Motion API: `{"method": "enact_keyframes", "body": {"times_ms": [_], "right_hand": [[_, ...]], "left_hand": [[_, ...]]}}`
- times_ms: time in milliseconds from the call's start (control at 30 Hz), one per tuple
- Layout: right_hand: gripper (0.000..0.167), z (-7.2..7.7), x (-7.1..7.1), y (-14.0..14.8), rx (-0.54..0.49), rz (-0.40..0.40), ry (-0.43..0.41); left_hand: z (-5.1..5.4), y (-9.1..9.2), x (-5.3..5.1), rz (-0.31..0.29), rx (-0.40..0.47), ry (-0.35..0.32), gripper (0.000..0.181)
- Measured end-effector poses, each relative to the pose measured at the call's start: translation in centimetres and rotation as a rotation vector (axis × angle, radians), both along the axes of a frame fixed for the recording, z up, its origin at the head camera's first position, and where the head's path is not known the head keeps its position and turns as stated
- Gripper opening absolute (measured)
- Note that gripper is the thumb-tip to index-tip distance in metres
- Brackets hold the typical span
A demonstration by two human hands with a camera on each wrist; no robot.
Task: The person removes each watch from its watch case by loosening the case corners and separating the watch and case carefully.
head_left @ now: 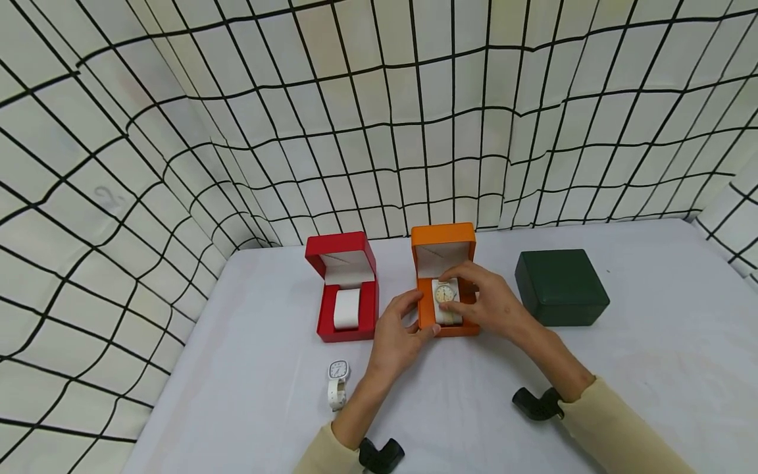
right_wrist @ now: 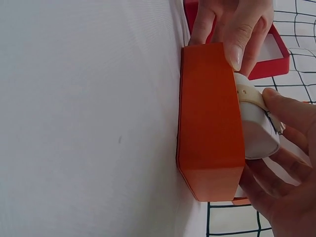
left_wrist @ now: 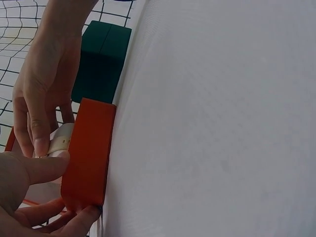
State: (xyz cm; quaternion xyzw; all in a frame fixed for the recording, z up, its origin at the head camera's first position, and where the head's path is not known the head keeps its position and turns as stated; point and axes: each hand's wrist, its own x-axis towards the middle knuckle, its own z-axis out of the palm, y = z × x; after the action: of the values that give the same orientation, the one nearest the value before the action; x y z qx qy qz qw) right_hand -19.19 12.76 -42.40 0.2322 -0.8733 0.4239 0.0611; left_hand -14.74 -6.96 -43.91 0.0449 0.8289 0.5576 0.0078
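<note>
A small screened-off booth, arranged around a single table, is shown; whether it is housed in a home, a shop or a workshop cannot be told. The table is covered in plain white. Along its far edge and left edge it is closed in by white walls overlaid with black netting, and more netting is seen beyond the far right corner.

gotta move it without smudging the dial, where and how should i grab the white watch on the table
Probably pinch the white watch by opposite edges of its squarish case, from above: the dial faces up, so this keeps it untouched. The left hand looks handiest, as the watch lies beside that forearm.
</note>
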Motion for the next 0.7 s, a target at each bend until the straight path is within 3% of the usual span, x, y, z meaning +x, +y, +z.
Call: {"method": "enact_keyframes", "body": {"times_ms": [700], "right_hand": [[0.043,0.43,0.70,0.14,-0.118,-0.006,0.014]], "left_hand": [[0.03,0.12,0.19,0.032,-0.025,-0.031,0.066]]}}
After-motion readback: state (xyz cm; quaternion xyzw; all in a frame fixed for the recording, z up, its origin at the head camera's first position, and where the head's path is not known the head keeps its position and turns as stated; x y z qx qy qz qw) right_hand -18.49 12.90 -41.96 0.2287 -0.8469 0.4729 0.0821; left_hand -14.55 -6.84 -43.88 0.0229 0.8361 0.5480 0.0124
